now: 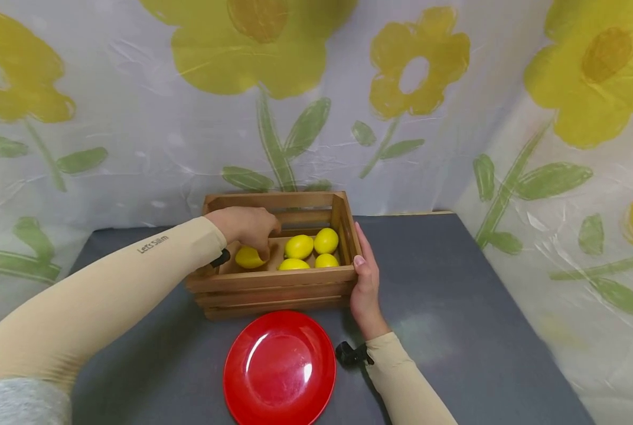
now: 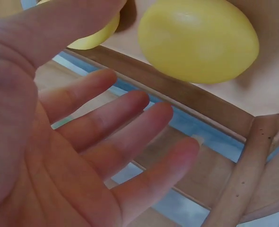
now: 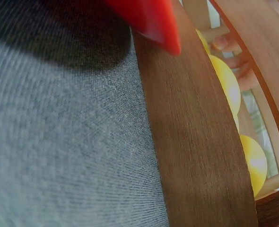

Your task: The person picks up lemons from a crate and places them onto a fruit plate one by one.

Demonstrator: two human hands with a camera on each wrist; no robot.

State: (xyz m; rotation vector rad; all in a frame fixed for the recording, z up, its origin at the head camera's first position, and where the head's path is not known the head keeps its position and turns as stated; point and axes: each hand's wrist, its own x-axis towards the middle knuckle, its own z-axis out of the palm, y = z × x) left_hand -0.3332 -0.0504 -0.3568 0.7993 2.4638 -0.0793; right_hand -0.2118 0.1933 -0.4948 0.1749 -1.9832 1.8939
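Partly hidden — lemon (image 1: 248, 258) under left hand (image 1: 244, 227)

wood, gloss and cloth

slatted wooden crate (image 1: 274, 283) shows matt brown grain; inside it, smooth waxy yellow lemons (image 1: 299, 246); before the crate, a glossy red plastic plate (image 1: 279, 369) on matt grey woven cloth (image 1: 454, 330).

Yellow lemons (image 1: 299, 246) in a brown wooden crate (image 1: 274, 286), red plate (image 1: 279, 369), grey table (image 1: 454, 307), yellow-flowered backdrop (image 1: 136, 118).
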